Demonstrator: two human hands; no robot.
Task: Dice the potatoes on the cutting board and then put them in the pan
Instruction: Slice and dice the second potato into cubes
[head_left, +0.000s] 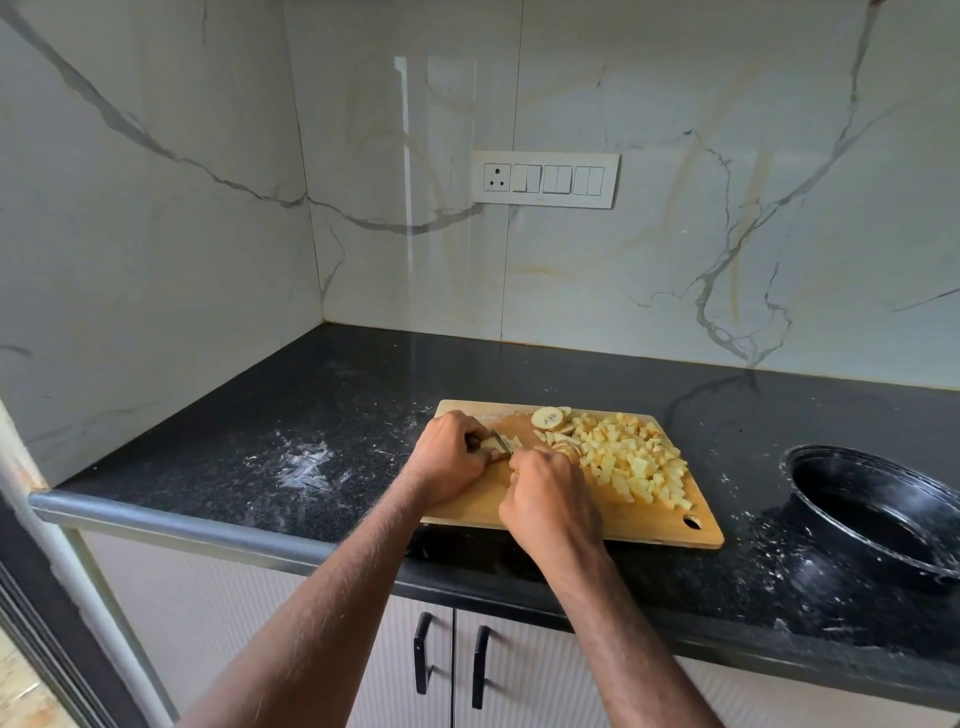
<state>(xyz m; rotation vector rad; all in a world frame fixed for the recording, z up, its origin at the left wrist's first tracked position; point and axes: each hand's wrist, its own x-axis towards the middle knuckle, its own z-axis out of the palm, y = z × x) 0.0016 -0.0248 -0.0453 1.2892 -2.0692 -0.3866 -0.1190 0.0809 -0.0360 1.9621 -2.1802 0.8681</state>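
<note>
Two hands meet at the cutting board (545, 525): the left hand (449, 457) curls over a potato piece (493, 444), and the right hand (550, 499) grips the knife (503, 442). Diced cubes (634, 457) are piled just beside; the pan (872, 514) stands apart, right. Best to tuck the fingertips back and keep the cuts even. No readable writing shows.

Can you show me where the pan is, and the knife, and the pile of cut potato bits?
pan (810, 470), head view, left rim.
knife (502, 442), head view, blade between the hands.
diced potato pile (631, 457), head view, middle.
</note>
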